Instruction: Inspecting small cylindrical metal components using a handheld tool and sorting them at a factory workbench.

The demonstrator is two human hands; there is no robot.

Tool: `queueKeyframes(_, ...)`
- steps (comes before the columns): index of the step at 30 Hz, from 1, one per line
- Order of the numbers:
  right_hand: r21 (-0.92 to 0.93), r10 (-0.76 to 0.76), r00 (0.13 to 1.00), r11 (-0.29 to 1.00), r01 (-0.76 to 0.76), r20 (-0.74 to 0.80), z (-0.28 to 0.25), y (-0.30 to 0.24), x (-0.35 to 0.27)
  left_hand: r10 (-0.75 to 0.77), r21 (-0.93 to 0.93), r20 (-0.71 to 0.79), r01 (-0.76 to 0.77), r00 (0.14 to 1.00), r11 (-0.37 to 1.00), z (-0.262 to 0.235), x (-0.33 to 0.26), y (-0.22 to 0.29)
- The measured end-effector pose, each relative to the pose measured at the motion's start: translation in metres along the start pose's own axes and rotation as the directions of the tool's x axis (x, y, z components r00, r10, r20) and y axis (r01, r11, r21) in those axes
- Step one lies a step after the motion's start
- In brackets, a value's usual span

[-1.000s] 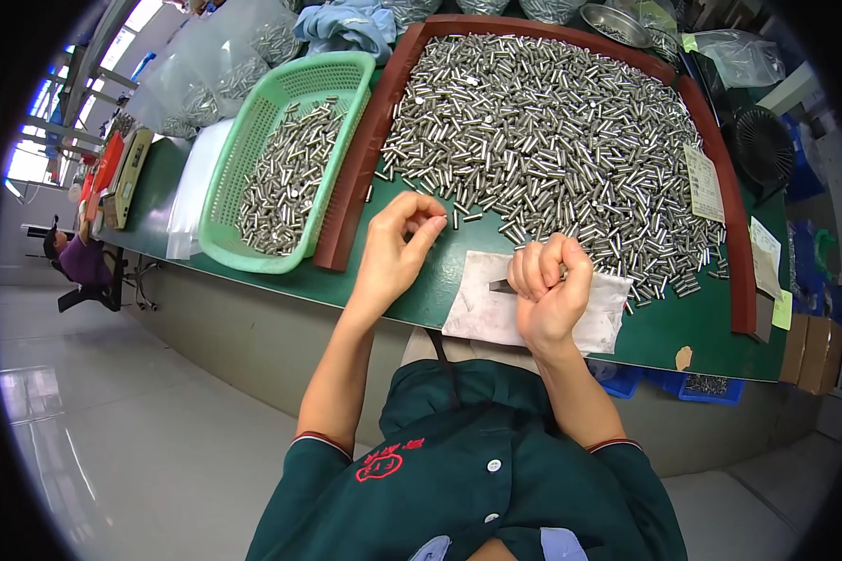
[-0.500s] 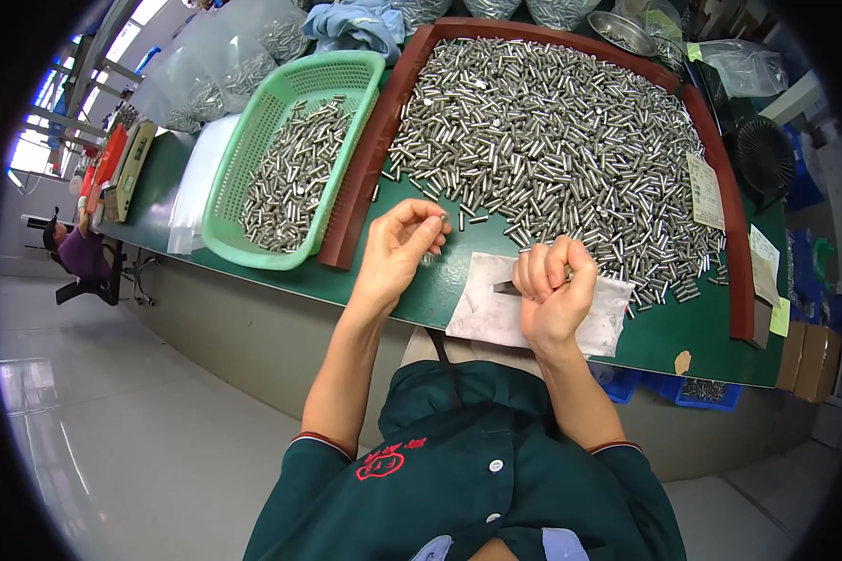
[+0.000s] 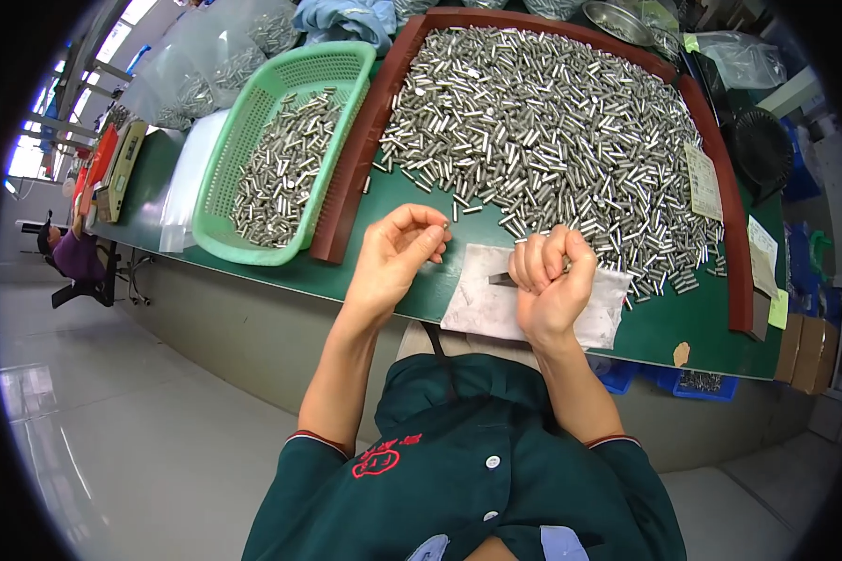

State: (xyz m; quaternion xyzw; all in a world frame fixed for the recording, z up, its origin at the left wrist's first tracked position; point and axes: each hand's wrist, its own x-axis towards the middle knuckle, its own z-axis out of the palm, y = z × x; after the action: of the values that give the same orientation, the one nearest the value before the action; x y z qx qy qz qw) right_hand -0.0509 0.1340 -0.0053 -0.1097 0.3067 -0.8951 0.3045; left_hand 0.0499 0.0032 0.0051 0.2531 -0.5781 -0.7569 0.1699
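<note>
My left hand (image 3: 398, 257) hovers over the green table top near the pile's front edge, thumb and fingertips pinched on a small metal pin (image 3: 446, 227). My right hand (image 3: 550, 283) is a closed fist over a white cloth (image 3: 482, 304), gripping a dark thin tool (image 3: 501, 279) whose tip sticks out to the left. A large heap of short silver metal pins (image 3: 543, 140) lies inside a dark red raised border (image 3: 355, 154), just beyond both hands.
A green plastic basket (image 3: 217, 187) with more pins stands to the left of the border. Clear plastic bags (image 3: 206, 65) lie behind it. Paper slips (image 3: 704, 182) rest at the right. Another person (image 3: 75, 257) sits far left. Blue bins (image 3: 669, 379) are under the table.
My left hand has come slightly nearer and lower from the pile's edge, still pinching. My right fist stays on the cloth, almost unmoved.
</note>
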Motion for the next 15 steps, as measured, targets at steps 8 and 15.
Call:
queueKeyframes(8, 0.064, 0.011, 1.0, 0.998, -0.011, -0.004, 0.002, -0.002, 0.004, 0.425, 0.736, 0.165, -0.398, 0.89, 0.547, 0.03, -0.022, -0.012)
queueKeyframes(15, 0.081, 0.023, 0.999, 0.996, -0.02, -0.03, 0.001, -0.003, 0.004, 0.464, 0.781, 0.181, -0.413, 0.867, 0.468, 0.031, -0.022, -0.026)
